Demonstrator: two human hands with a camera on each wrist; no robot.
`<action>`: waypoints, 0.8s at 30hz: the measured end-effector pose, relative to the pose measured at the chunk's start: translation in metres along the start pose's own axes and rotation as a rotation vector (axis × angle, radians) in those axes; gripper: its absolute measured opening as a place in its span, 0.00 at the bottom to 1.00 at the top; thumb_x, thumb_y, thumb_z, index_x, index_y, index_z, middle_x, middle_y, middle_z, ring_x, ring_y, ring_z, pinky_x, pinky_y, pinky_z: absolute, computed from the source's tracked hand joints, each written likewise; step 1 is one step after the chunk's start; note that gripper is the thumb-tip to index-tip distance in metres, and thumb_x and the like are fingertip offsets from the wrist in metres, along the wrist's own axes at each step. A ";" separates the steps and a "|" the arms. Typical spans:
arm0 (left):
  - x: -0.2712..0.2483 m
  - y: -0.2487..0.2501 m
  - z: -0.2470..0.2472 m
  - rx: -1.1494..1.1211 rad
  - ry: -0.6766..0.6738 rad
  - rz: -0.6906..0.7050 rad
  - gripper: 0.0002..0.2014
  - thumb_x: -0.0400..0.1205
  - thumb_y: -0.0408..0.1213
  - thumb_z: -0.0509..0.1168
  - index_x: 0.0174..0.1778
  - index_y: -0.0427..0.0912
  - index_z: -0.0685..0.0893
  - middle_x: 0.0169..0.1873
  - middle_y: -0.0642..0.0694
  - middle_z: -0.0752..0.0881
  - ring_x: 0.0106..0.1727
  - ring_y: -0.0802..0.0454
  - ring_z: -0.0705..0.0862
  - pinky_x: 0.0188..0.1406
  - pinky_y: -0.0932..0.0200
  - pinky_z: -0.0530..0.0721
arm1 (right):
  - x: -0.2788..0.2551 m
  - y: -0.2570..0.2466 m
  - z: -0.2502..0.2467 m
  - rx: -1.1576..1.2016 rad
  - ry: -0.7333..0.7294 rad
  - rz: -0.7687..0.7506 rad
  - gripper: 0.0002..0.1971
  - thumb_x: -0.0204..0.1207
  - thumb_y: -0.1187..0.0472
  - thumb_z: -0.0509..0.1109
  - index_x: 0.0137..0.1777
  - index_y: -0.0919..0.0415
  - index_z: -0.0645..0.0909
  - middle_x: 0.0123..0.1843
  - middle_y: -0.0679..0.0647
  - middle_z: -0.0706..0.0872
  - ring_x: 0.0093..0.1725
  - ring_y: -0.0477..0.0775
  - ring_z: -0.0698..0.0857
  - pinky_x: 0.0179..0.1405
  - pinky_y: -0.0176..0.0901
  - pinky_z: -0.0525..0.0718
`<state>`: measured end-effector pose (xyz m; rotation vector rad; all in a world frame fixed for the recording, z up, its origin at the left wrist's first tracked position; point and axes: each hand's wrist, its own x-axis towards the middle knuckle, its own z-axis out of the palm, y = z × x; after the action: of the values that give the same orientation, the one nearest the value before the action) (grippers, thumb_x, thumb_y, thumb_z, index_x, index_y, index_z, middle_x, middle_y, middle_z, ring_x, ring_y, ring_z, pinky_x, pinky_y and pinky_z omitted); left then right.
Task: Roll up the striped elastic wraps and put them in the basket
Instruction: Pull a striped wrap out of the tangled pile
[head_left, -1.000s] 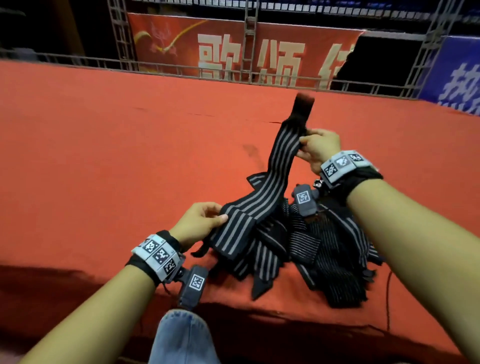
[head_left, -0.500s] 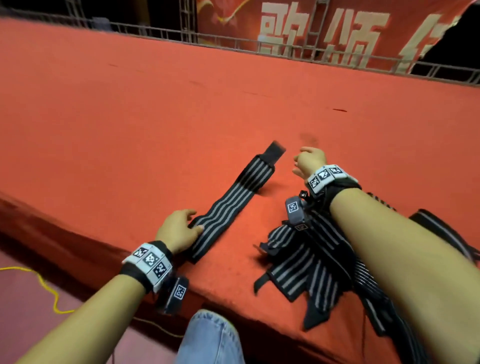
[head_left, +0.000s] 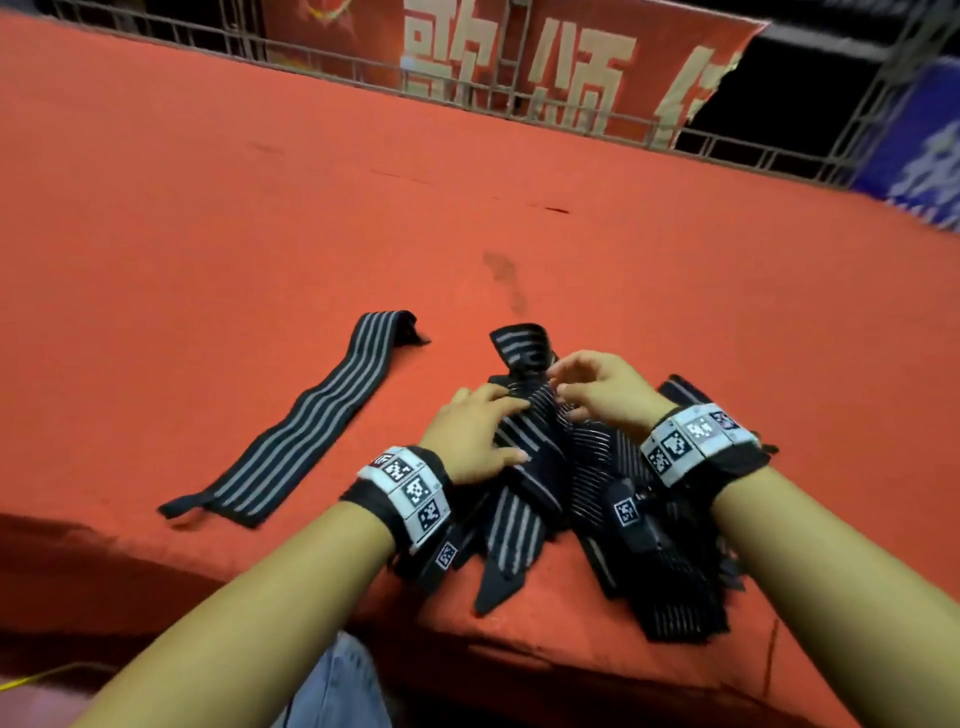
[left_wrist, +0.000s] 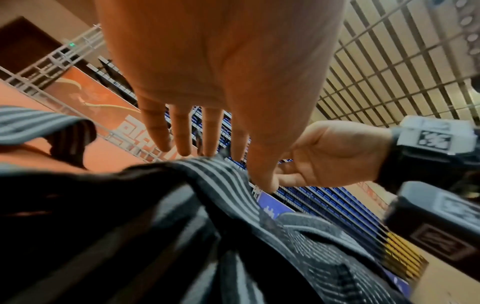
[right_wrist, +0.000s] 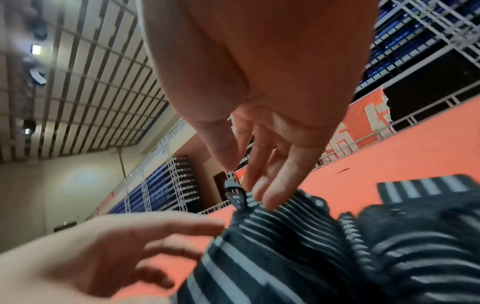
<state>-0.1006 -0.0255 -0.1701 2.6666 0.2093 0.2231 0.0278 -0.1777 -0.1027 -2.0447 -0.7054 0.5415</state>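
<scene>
One striped elastic wrap (head_left: 301, 421), black with grey stripes, lies flat and unrolled on the red surface, left of both hands. A tangled pile of several more wraps (head_left: 613, 509) sits near the front edge. My left hand (head_left: 506, 426) rests on the pile's left side with straight fingers, which the left wrist view shows as fingertips (left_wrist: 182, 148) touching a striped wrap (left_wrist: 221, 179). My right hand (head_left: 563, 395) hovers over the top of the pile. Its fingertips (right_wrist: 267, 197) touch a wrap (right_wrist: 285, 222) without a clear pinch. No basket is in view.
The red carpeted platform (head_left: 260, 234) stretches far back to a metal railing (head_left: 467, 88) with a red banner behind it. Its front edge (head_left: 519, 654) drops off just below the pile. My jeans-clad knee (head_left: 337, 686) is under that edge.
The left hand let go of the single wrap, which now lies flat at the left. Both hands have moved onto the pile of wraps.
</scene>
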 end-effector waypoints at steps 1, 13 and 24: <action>0.006 0.007 0.003 0.092 -0.035 0.018 0.37 0.76 0.55 0.74 0.81 0.58 0.70 0.78 0.49 0.70 0.73 0.41 0.70 0.74 0.45 0.72 | -0.007 0.009 -0.001 -0.091 -0.036 -0.007 0.12 0.82 0.72 0.67 0.54 0.54 0.83 0.57 0.55 0.88 0.52 0.49 0.86 0.51 0.47 0.89; -0.002 0.025 -0.022 0.268 0.076 0.082 0.07 0.82 0.45 0.68 0.53 0.51 0.78 0.53 0.52 0.84 0.62 0.47 0.77 0.61 0.48 0.71 | -0.039 0.056 0.031 -0.425 -0.113 -0.096 0.39 0.70 0.52 0.83 0.80 0.54 0.71 0.73 0.50 0.76 0.72 0.50 0.77 0.73 0.41 0.75; -0.022 0.050 -0.106 0.098 0.432 0.243 0.07 0.80 0.32 0.68 0.49 0.42 0.77 0.41 0.44 0.85 0.45 0.35 0.84 0.41 0.46 0.79 | -0.051 0.045 0.028 -0.243 -0.109 -0.154 0.37 0.64 0.53 0.87 0.74 0.47 0.77 0.68 0.41 0.81 0.63 0.41 0.81 0.66 0.43 0.81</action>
<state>-0.1369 -0.0291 -0.0567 2.7045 0.0278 0.8890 -0.0146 -0.2144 -0.1498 -2.1719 -1.0277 0.5009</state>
